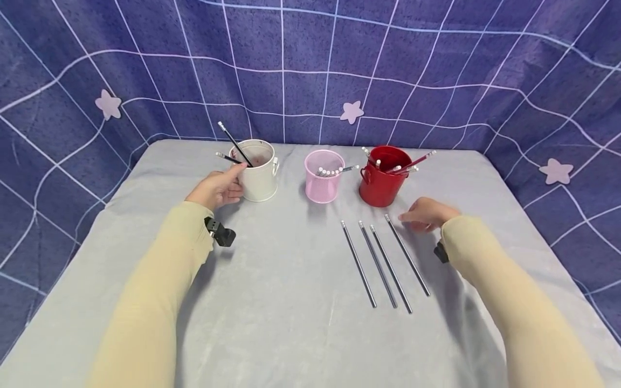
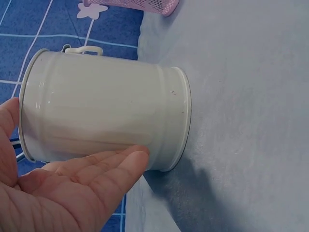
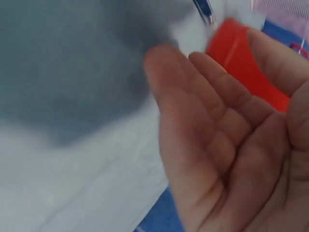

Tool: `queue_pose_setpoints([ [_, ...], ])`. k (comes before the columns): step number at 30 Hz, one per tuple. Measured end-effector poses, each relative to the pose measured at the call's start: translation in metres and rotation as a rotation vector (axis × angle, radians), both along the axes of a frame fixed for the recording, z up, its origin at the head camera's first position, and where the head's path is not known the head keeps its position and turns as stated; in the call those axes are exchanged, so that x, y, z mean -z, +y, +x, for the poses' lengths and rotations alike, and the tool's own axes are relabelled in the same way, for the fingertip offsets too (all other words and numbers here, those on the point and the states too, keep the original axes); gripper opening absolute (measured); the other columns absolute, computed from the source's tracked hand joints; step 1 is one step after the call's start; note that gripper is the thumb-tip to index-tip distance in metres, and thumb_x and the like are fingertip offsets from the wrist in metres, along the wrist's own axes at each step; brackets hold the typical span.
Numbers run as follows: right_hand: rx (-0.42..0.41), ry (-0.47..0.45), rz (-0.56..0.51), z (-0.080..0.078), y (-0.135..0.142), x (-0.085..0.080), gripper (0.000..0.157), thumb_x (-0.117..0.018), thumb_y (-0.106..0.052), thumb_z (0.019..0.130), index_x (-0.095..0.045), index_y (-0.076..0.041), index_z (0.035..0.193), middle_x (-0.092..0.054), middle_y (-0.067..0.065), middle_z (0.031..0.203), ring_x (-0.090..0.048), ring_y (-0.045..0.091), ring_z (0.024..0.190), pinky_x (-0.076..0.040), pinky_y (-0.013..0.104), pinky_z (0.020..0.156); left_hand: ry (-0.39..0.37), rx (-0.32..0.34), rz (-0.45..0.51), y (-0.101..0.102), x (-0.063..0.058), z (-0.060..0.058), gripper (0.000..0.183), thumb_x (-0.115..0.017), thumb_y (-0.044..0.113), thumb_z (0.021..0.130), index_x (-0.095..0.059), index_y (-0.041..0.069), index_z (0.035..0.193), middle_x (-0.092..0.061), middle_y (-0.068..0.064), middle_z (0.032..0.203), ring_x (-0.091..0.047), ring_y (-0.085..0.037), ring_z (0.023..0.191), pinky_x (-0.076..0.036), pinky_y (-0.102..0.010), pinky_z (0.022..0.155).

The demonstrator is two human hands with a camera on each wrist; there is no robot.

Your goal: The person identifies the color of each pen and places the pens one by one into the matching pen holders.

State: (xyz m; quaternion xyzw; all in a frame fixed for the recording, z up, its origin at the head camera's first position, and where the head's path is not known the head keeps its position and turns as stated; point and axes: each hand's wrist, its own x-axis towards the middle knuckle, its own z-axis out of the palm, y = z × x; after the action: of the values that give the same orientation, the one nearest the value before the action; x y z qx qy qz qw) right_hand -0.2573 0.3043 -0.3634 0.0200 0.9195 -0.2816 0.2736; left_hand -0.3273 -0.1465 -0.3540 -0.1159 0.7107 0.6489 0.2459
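Observation:
My left hand (image 1: 220, 187) rests against the side of a white metal bucket (image 1: 259, 184); its thumb lies by the rim and its extended fingers lie along the wall, as the left wrist view shows. Two dark pencils (image 1: 235, 143) lean out of this bucket over the hand. My right hand (image 1: 427, 214), fingers loosely bent and holding nothing, hovers to the right of several dark pencils (image 1: 407, 256) lying on the table. Its fingertips are close to the eraser end of the rightmost pencil. A red bucket (image 1: 380, 191) stands just behind that hand.
A pink mesh cup (image 1: 322, 189) holding several pencils stands between the two buckets. More pencils (image 1: 417, 160) stick out of the red one. Grey cloth (image 1: 281, 302) covers the table, and a blue curtain (image 1: 310, 64) with star shapes hangs behind.

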Motion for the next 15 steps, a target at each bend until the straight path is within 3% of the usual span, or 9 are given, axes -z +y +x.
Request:
queue_pose_setpoints([
  [3, -0.092, 0.018, 0.119, 0.010, -0.006, 0.003, 0.034, -0.060, -0.030, 0.093, -0.057, -0.005, 0.070, -0.045, -0.002, 0.055, -0.047, 0.012, 0.054, -0.048, 0.026, 0.053, -0.001, -0.007, -0.007, 0.002, 0.000, 0.002, 0.083, -0.040, 0.045, 0.097, -0.008, -0.014, 0.146, -0.017, -0.034, 0.150, -0.025, -0.038, 0.139, -0.024, -0.044, 0.115],
  [7, -0.162, 0.078, 0.242, 0.023, -0.015, 0.008, 0.033, -0.062, -0.033, 0.090, -0.063, -0.005, 0.073, -0.048, -0.001, 0.056, -0.049, 0.014, 0.054, -0.042, 0.027, 0.051, 0.002, 0.011, -0.010, 0.004, 0.000, 0.003, 0.084, -0.039, 0.045, 0.098, -0.005, -0.014, 0.146, -0.014, -0.035, 0.151, -0.023, -0.038, 0.139, -0.024, -0.043, 0.115],
  [15, -0.147, 0.136, 0.273, 0.028, -0.024, 0.020, 0.030, -0.063, -0.030, 0.089, -0.068, 0.000, 0.089, -0.058, 0.004, 0.066, -0.053, 0.016, 0.062, -0.044, 0.030, 0.057, -0.006, -0.007, -0.028, 0.003, -0.001, 0.002, 0.081, -0.037, 0.044, 0.097, -0.008, -0.014, 0.146, -0.018, -0.034, 0.150, -0.025, -0.037, 0.139, -0.026, -0.042, 0.115],
])
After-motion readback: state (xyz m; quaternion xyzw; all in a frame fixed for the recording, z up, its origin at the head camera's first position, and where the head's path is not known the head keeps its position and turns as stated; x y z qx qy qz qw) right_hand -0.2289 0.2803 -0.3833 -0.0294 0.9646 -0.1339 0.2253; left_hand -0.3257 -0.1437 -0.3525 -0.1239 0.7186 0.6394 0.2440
